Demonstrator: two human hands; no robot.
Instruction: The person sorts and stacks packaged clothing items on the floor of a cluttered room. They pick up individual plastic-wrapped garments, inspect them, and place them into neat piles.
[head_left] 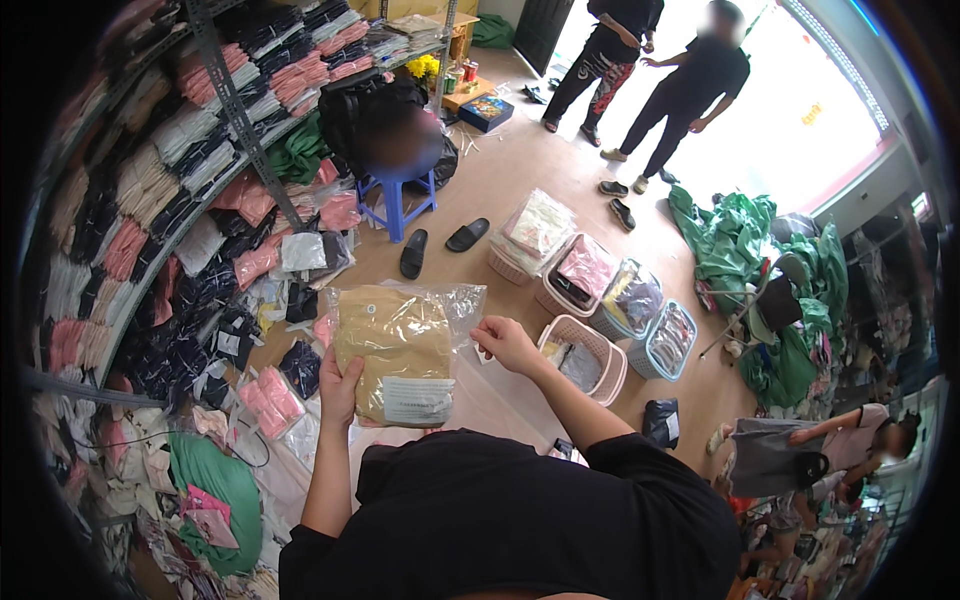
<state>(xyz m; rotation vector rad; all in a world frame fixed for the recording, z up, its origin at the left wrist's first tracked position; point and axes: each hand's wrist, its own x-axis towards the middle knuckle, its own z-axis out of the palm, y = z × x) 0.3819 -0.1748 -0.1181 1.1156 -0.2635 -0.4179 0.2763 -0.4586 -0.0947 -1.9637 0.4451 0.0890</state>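
Observation:
In front of me is a clear plastic bag [400, 335] with a folded tan garment inside. A white label shows at its lower right. My left hand [342, 385] grips the bag by its lower left side, thumb on the front. My right hand [505, 343] is closed, its fingertips pinched at the loose clear margin on the bag's right side. Below the bag lies a pale, sheet-like surface [490, 400], partly hidden by my arms and body.
Shelves of folded clothes [140, 185] line the left. Plastic baskets [607, 385] with packed garments stand ahead right. Beyond are black slippers [467, 235], a blue stool [393, 205] and green sacks [730, 240]. Two people [690, 85] stand by the bright doorway; others are at right.

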